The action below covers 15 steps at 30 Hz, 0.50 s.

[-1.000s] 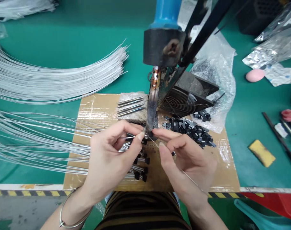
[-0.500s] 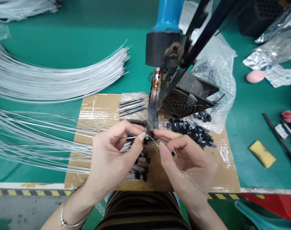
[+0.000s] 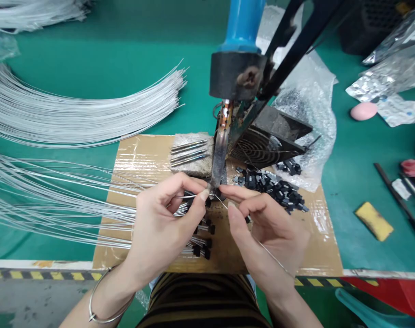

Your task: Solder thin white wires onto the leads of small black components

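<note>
A soldering iron (image 3: 222, 136) hangs tip down from a black stand, its blue handle (image 3: 245, 25) above. At its tip, my left hand (image 3: 171, 214) pinches the end of a thin wire (image 3: 189, 197) between thumb and forefinger. My right hand (image 3: 267, 232) is closed around a strand of solder wire (image 3: 221, 201), which runs from the tip through its fingers and over the palm. The right forefinger reaches close to the tip. A small part at the tip is mostly hidden by my fingers. Wires with black connectors (image 3: 202, 248) lie beneath my left hand.
Brown cardboard (image 3: 125, 159) covers the work area. A pile of black connectors (image 3: 275, 187) lies to the right, below a black fan (image 3: 262, 146). Metal tips rest on a pad (image 3: 189, 166). A white wire bundle (image 3: 91, 120) spreads left; a yellow sponge (image 3: 374, 221) lies right.
The whole view has shifted very slightly. Both hands keep their grips at the iron's tip, with no other visible difference.
</note>
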### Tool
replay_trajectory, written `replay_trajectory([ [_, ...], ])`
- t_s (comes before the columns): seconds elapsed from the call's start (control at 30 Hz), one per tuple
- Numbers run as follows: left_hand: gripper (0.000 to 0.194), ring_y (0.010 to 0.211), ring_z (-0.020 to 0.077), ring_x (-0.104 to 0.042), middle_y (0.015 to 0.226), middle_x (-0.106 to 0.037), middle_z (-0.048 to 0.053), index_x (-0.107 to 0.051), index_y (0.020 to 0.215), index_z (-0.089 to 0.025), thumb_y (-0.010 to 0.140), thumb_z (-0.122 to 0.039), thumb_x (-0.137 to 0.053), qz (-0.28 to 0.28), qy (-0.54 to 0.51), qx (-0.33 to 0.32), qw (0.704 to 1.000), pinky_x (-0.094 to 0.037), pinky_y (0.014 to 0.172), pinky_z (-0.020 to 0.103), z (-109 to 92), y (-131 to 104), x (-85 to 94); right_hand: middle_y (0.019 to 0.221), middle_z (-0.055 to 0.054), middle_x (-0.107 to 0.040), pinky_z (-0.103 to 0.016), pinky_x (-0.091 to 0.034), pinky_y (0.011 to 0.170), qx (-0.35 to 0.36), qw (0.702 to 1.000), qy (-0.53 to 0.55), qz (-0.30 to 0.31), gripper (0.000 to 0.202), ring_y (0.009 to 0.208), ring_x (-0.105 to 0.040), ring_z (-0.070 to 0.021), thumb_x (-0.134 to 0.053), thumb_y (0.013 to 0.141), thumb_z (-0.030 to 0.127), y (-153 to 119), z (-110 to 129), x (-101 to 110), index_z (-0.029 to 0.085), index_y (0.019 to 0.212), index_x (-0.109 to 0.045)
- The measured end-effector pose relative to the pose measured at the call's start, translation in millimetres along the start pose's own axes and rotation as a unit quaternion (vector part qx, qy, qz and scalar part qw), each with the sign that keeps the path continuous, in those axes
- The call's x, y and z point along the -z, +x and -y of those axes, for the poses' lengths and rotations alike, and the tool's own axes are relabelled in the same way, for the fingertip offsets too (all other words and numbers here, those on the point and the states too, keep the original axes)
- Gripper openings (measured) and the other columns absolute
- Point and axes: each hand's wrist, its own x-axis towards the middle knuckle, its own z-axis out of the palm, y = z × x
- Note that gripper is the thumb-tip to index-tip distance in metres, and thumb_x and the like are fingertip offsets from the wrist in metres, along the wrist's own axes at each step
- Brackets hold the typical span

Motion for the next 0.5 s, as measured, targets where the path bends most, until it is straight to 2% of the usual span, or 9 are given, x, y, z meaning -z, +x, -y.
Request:
replay_trajectory([
  [0.5,0.008,0.076,0.0152,-0.072,0.088,-0.079,0.001,-0.076,0.083,-0.022,0.09,-0.017,-0.075,-0.003,0.001,-0.002,1.0,-0.053,0.06,0.023,-0.3,-0.9,2.0,0.116,-0.006,-0.082,-0.041,-0.062,0.1,0.012,1.0,-0.003,-0.004,0.019,0.112,-0.078,-0.0246,-0.071,0.093,0.009,-0.5,-0.8,-2.0,0.024,0.083,-0.066],
])
